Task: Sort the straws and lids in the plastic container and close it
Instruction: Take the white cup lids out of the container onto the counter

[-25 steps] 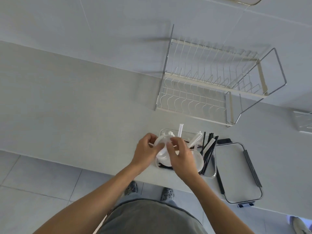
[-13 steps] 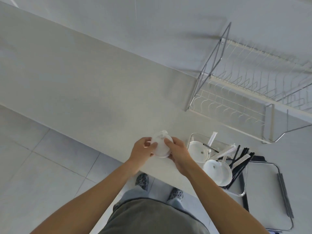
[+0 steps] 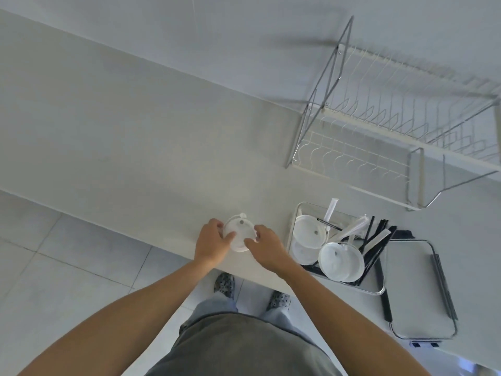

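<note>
A small stack of clear round lids (image 3: 240, 233) rests on the counter, left of the clear plastic container (image 3: 378, 290). My left hand (image 3: 212, 244) grips its left rim and my right hand (image 3: 267, 246) its right rim. The container holds more clear lids (image 3: 340, 260), black straws (image 3: 375, 246) and paper-wrapped straws (image 3: 332, 208), all jumbled. Its flat cover (image 3: 414, 289) with black clips lies on the counter to the right.
A two-tier wire dish rack (image 3: 393, 131) stands behind the container against the wall. The counter's front edge runs just under my hands, with tiled floor and my feet below.
Both hands lifted the stack of lids out of the container and carried it left, down onto the counter. The view swung left.
</note>
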